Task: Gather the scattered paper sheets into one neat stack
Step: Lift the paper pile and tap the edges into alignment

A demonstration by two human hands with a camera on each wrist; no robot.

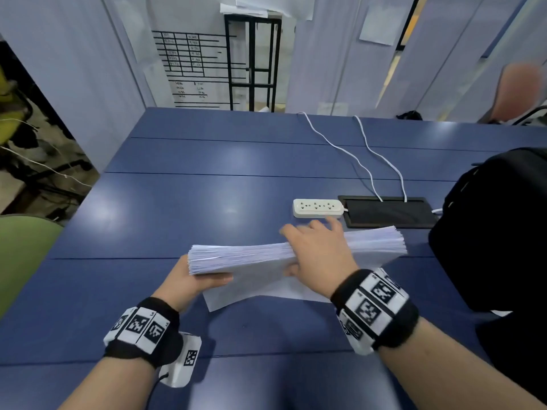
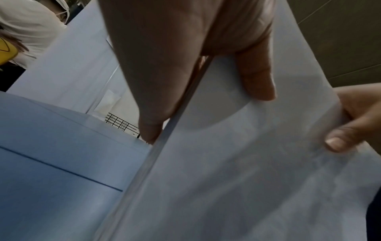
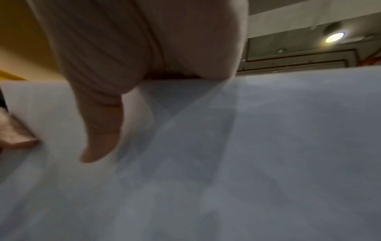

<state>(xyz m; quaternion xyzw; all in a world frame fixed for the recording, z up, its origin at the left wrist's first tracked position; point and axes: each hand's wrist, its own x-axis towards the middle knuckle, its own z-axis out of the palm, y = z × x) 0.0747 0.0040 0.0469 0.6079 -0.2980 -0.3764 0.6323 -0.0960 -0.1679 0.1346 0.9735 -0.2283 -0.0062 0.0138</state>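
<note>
A thick stack of white paper sheets [image 1: 251, 257] stands on its long edge on the blue table [image 1: 177, 208], leaning toward me. My left hand [image 1: 189, 279] grips its left end, thumb on the near face. My right hand [image 1: 319, 250] reaches over the top edge near the middle, fingers behind and thumb in front. One sheet's corner [image 1: 225, 300] sticks out below the rest. In the left wrist view the stack [image 2: 226, 163] fills the frame under my left thumb [image 2: 257, 78]. The right wrist view shows the near sheet [image 3: 247, 146] and my right thumb [image 3: 98, 130].
A white power strip [image 1: 318, 208] and a flat black tablet [image 1: 387, 213] with two white cables lie just behind the stack. A large black bag [image 1: 497, 226] stands at the right. A green chair [image 1: 23, 253] is beside the table's left edge.
</note>
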